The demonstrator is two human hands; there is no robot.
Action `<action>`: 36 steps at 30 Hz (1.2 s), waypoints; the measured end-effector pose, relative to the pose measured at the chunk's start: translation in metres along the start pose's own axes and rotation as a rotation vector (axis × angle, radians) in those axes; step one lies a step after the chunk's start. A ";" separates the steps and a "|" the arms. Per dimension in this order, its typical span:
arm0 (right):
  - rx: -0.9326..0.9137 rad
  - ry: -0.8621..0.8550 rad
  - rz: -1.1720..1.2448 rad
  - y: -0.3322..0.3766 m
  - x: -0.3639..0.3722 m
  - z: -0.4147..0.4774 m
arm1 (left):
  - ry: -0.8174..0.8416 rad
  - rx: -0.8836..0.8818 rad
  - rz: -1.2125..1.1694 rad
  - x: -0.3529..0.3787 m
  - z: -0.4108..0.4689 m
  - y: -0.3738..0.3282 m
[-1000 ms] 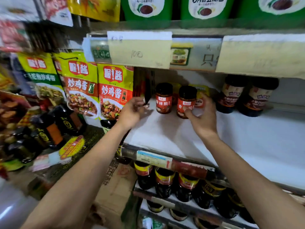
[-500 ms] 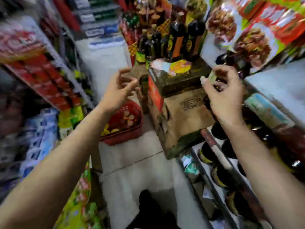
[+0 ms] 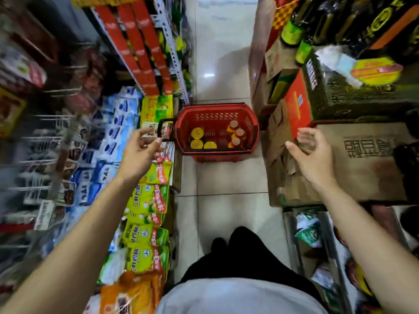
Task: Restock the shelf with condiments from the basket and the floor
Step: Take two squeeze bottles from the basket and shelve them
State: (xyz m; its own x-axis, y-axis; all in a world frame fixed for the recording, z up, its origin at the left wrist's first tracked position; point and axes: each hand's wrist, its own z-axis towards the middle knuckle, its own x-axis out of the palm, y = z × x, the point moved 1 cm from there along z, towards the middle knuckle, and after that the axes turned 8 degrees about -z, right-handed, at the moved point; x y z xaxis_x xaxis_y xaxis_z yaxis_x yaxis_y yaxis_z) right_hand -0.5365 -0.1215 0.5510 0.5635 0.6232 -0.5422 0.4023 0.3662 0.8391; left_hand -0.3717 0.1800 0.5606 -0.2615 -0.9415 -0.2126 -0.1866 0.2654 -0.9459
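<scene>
A red plastic basket (image 3: pixel 250 138) stands on the tiled aisle floor ahead of me. Inside it lie three yellow-lidded jars (image 3: pixel 197 133) on the left and three orange bottles (image 3: pixel 237 134) on the right. My left hand (image 3: pixel 140 152) hovers left of the basket, level with its black handle (image 3: pixel 163 129), fingers apart and holding nothing. My right hand (image 3: pixel 314 158) hangs open to the right of the basket, over a cardboard box (image 3: pixel 367 164). Neither hand touches the basket.
Stacked cardboard boxes (image 3: pixel 292 109) topped with dark sauce bottles (image 3: pixel 328 19) fill the right side. Racks of green and blue packets (image 3: pixel 148 198) line the left. My legs (image 3: pixel 238 252) stand on the pale floor tiles (image 3: pixel 229 177) between them.
I have turned from the white shelf with its two jars down to the aisle floor. Both hands left the shelf empty and now hang open on either side of the basket.
</scene>
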 end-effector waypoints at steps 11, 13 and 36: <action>0.317 0.227 -0.118 -0.046 0.073 0.125 | -0.034 -0.161 0.059 0.028 0.131 0.020; 0.364 0.262 -0.109 -0.051 0.090 0.150 | -0.009 -0.203 0.080 0.035 0.158 0.028; 0.627 0.497 -0.176 -0.306 0.344 0.317 | 0.725 -0.227 0.559 0.293 0.465 0.319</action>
State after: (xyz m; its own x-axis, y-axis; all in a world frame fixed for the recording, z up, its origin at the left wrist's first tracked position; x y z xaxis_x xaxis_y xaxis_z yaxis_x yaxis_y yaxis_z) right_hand -0.2377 -0.2384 0.0937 0.1286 0.8801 -0.4571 0.8667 0.1243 0.4831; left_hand -0.0675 -0.1072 0.0827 -0.8799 -0.3270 -0.3446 -0.0159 0.7453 -0.6665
